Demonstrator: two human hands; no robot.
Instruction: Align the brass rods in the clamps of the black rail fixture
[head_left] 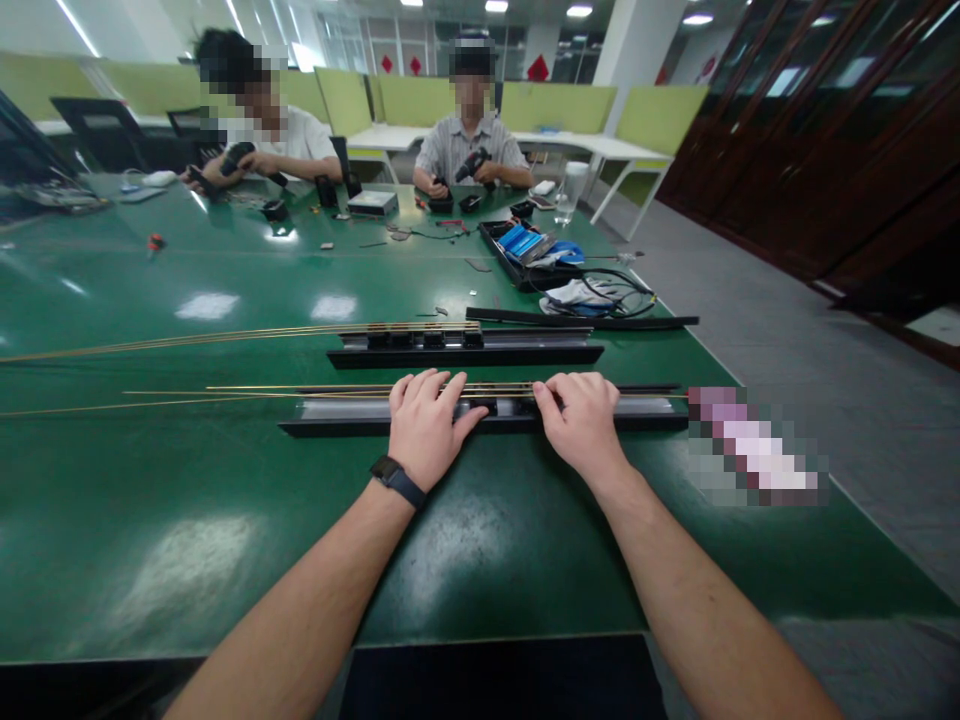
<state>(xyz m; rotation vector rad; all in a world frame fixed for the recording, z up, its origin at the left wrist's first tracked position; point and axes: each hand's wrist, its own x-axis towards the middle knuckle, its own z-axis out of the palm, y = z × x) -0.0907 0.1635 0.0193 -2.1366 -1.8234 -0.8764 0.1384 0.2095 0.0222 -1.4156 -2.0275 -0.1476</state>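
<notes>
In front of me a long black channel (352, 424) with a silvery inner face lies on the green table. Thin brass-coloured rods (255, 390) run along it and stick out past its left end. My left hand (427, 425), with a dark band on the wrist, rests across the channel, fingers over the far side and thumb stretched out to the right. My right hand (581, 420) is closed over the rods and channel, its thumb against the rods. Dark small parts sit in the channel between my hands. What lies under my fingers is hidden.
Behind it lies a second black channel (465, 355) with black blocks and rods. A black strip (585, 320), a black tray (517, 265) with blue packs, and a cable bundle (600, 295) are farther back. Two people across the table hold dark tools. A blurred patch covers something at right.
</notes>
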